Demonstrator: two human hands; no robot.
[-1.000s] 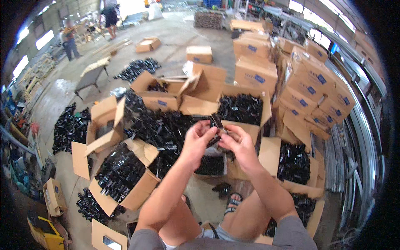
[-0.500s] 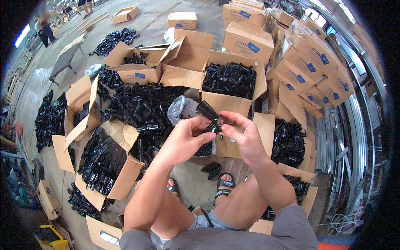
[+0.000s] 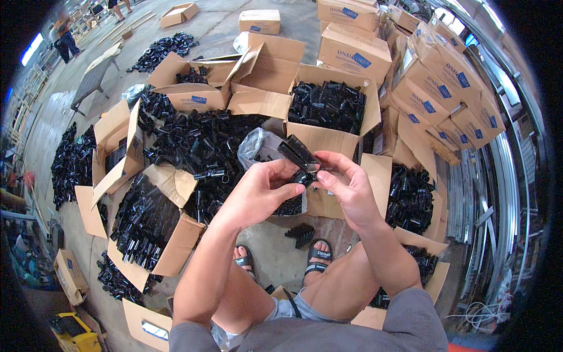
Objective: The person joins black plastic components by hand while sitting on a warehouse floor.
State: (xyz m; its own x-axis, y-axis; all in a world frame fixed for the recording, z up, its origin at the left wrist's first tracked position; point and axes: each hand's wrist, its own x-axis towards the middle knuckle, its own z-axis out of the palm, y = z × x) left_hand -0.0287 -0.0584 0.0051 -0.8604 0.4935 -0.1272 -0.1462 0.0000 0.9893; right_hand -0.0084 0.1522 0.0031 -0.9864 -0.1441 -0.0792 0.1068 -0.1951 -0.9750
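Between my two hands, at the middle of the view, is a glossy black part (image 3: 298, 154), channel-shaped at its upper end with a rounded lower end. My left hand (image 3: 268, 186) pinches its lower end between thumb and fingers. From the other side, my right hand (image 3: 346, 182) grips the same end with thumb and forefinger. Its upper end tilts up and to the left. Just behind my hands stands a box with a clear plastic bag (image 3: 253, 145) in it and small dark pieces (image 3: 290, 205). Fingers hide exactly where the part is gripped.
Open cartons of black parts surround me: one ahead (image 3: 327, 108), one at left (image 3: 146, 226), one at right (image 3: 409, 196). A large black heap (image 3: 202, 141) lies on the floor ahead left. Closed cartons (image 3: 431, 76) are piled at far right beside long metal profiles (image 3: 510, 193). Another person (image 3: 65, 38) stands far left.
The black part has turned slightly in my hands and shows more of its open channel side. Both hands keep hold of it. The whole view has shifted a little.
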